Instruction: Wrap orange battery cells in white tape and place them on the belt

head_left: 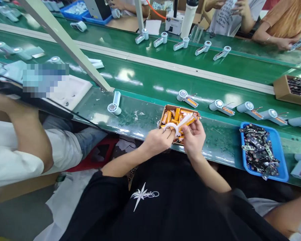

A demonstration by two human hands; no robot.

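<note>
My left hand (pixel 160 142) is closed, its fingers gripping the round head of a white handheld fan housing (pixel 171 126). My right hand (pixel 194 136) is closed around the housing's handle, thumb toward me. An orange battery cell appears to lie along that handle at the right fingers; how it sits there is partly hidden. Both hands are over a small cardboard box (pixel 161 117) full of orange battery cells (pixel 174 115), at the bench's near edge. Another fan housing (pixel 114 108) lies on the bench to the left.
Several fan housings (pixel 218 105) with batteries and wires lie on the green conveyor (pixel 150 77). A blue tray (pixel 282 157) of circuit boards stands at right, a cardboard box (pixel 282 88) behind it. A slanted metal post (pixel 72 48) rises at left. Co-workers (pixel 20 144) sit alongside and opposite.
</note>
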